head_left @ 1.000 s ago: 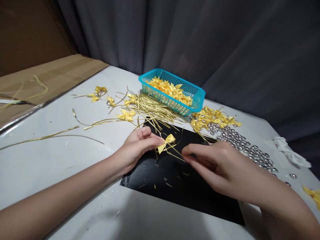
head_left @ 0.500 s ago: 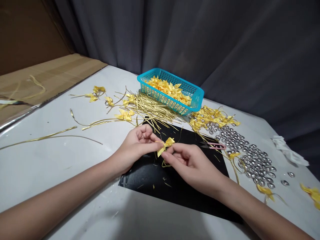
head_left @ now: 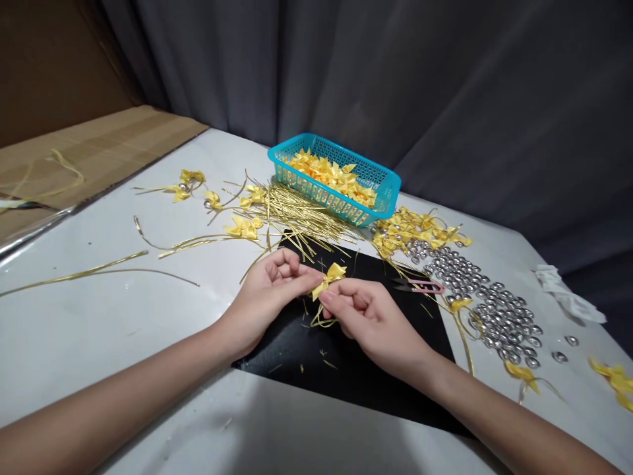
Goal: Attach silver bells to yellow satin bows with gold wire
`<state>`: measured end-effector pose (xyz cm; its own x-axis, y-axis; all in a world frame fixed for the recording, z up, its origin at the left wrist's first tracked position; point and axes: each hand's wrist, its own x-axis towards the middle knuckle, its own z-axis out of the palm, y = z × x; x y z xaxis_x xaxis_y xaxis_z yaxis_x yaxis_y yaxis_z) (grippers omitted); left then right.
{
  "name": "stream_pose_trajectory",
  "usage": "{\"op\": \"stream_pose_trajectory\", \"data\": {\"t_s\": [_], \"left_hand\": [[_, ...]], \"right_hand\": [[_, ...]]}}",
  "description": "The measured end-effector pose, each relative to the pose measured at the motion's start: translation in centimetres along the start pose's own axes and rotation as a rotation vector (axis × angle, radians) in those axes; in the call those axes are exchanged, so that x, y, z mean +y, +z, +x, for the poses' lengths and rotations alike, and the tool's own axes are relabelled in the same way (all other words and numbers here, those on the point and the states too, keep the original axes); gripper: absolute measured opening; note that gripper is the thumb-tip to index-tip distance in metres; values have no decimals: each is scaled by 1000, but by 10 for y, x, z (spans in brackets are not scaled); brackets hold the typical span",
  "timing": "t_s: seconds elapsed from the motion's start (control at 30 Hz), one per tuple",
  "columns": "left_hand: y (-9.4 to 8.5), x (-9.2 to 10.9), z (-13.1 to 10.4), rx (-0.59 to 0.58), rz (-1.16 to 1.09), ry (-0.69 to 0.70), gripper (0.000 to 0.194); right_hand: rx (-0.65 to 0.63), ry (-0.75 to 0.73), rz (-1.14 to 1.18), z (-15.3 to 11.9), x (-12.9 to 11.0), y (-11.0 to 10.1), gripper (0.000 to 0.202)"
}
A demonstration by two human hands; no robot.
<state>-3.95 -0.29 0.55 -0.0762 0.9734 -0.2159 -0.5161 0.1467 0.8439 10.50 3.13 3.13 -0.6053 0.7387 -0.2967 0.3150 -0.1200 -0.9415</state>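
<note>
A small yellow ribbon bow (head_left: 334, 273) with gold cord is held between my two hands, above a black mat (head_left: 297, 389). My left hand (head_left: 279, 280) pinches the bow's left side between thumb and fingers. From the right, my right hand (head_left: 363, 307) pinches the bow's lower part, its fingers curled. A loop of gold cord (head_left: 319, 322) hangs below the fingertips. The exact spot where cord and ribbon meet is too small to make out.
Behind the mat lie gold cords (head_left: 301, 214) and a blue basket (head_left: 395, 198) of yellow bows. Pink-handled snips (head_left: 428, 286), silver beads (head_left: 504, 316) and finished-looking bows (head_left: 410, 231) are on the right. Loose bows (head_left: 243, 227) lie left; cardboard (head_left: 99, 152) is far left.
The bow has turned slightly between my fingers, and my right fingertips have shifted a little left and up along it. The whole view has shifted slightly.
</note>
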Motion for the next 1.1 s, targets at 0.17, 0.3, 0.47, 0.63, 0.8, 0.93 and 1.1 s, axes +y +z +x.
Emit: {"op": "stream_pose_trajectory", "data": {"t_s": [0.17, 0.3, 0.47, 0.63, 0.8, 0.93, 1.1], "left_hand": [[1, -2, -1, 6, -2, -17, 26], [1, -1, -1, 15, -35, -27, 28], [2, 0, -2, 25, -58, -29, 29], [-1, 2, -1, 51, -17, -15, 35], [-3, 3, 2, 60, 51, 51, 40], [-3, 5, 3, 93, 52, 69, 40], [-7, 7, 7, 183, 29, 81, 43]], "right_hand": [[-5, -33, 2, 2, 2, 0, 38], [-33, -49, -41, 1, 4, 0, 37], [-27, -54, -76, 1, 5, 2, 37], [8, -67, -151, 0, 2, -2, 37], [130, -122, -401, -6, -10, -12, 31], [185, -156, -533, -12, -23, -23, 28], [-19, 9, -485, -16, -32, -36, 29]]}}
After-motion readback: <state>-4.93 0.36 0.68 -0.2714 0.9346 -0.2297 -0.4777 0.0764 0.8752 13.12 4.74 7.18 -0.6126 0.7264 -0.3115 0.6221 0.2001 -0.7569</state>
